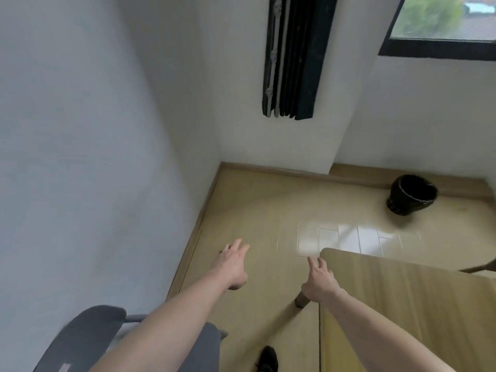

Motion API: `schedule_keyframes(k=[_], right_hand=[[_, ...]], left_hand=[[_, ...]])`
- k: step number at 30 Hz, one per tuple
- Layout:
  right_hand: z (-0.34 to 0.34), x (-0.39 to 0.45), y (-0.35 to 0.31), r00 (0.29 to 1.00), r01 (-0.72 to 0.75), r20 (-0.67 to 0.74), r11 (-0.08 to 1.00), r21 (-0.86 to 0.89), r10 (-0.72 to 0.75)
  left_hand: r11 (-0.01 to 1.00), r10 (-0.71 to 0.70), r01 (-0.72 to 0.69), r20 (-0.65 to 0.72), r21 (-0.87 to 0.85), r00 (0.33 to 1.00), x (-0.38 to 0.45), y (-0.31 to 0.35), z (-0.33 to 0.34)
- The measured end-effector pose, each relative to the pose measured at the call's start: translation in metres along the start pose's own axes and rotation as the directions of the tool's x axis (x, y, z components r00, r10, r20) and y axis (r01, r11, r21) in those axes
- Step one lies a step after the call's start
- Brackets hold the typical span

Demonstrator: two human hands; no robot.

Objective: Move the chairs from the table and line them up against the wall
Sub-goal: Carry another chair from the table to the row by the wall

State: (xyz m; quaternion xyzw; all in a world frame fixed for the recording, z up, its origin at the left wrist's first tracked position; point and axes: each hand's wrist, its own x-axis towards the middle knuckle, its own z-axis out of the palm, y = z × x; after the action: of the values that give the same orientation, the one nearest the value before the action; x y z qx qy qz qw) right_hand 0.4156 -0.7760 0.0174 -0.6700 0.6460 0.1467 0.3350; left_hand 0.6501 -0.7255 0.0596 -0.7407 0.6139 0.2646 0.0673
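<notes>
A dark grey chair (pixel 80 339) with a metal frame stands at the bottom left, its back close to the white wall (pixel 80 157). My left arm stretches over its seat. My left hand (pixel 232 265) hangs open above the floor, fingers spread, holding nothing. My right hand (pixel 320 281) is also open and empty, fingers near the corner of the light wooden table (pixel 416 304) at the right. Neither hand touches the chair.
A black waste bin (pixel 412 194) stands on the wooden floor near the far wall under the window (pixel 442 20). A dark folded blind (pixel 295 57) hangs on the far wall. A black shoe (pixel 268 359) shows at the bottom.
</notes>
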Motion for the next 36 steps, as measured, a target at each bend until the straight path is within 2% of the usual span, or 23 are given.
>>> schedule_keyframes(k=[9, 15, 24, 33, 36], right_hand=[[-0.044, 0.013, 0.077, 0.986, -0.161, -0.019, 0.971, 0.178, 0.167], [-0.067, 0.032, 0.096, 0.966, -0.231, -0.060, 0.944, 0.234, 0.251], [-0.121, 0.112, 0.082, 0.930, -0.309, -0.097, 0.897, 0.314, 0.355], [-0.182, 0.210, 0.029, 0.875, -0.376, -0.096, 0.790, 0.484, 0.475], [-0.190, 0.207, 0.027, 0.866, -0.375, -0.106, 0.776, 0.507, 0.488]], left_hand=[[0.963, 0.190, -0.200, 0.071, 0.179, 0.979, 0.074, 0.095, -0.019], [0.909, 0.309, -0.324, 0.100, 0.262, 0.946, 0.117, 0.140, -0.036], [0.841, 0.401, -0.423, 0.136, 0.337, 0.906, 0.236, 0.160, -0.085], [0.731, 0.459, -0.514, 0.233, 0.449, 0.857, 0.377, 0.148, -0.165], [0.747, 0.456, -0.507, 0.224, 0.430, 0.862, 0.383, 0.150, -0.176]])
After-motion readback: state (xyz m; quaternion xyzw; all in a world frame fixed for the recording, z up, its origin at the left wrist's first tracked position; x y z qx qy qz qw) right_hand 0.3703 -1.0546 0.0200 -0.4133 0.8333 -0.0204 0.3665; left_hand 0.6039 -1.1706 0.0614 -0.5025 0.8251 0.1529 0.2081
